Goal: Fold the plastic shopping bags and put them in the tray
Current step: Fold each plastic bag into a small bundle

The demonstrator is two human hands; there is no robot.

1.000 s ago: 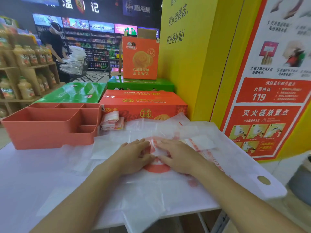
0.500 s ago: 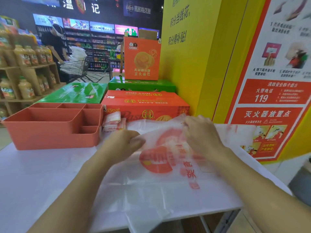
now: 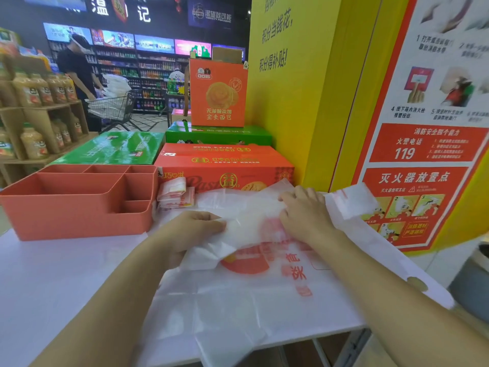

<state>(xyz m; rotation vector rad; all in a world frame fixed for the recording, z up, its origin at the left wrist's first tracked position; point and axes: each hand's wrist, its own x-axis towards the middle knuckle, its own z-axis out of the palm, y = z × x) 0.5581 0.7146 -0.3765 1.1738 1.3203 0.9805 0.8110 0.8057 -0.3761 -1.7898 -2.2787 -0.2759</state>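
A white plastic shopping bag (image 3: 251, 223) with red print is lifted slightly over a pile of flat bags (image 3: 238, 300) on the white table (image 3: 53, 287). My left hand (image 3: 190, 231) pinches the bag's left edge. My right hand (image 3: 304, 215) grips its right side near the top. An orange divided tray (image 3: 76, 221) stands at the left of the table, its visible compartments holding nothing. Small folded bags (image 3: 176, 194) lie right beside the tray's right wall.
Orange (image 3: 225, 165) and green (image 3: 111, 149) product boxes are stacked behind the table. A yellow pillar with a red poster (image 3: 423, 144) rises at the right. Shelves of bottles (image 3: 34, 107) stand at the far left, and a person with a cart (image 3: 79, 78) is in the aisle.
Both hands went from pressing flat on the pile to lifting one bag off it. The bag is now gathered between the hands, with the right hand moved up and right.
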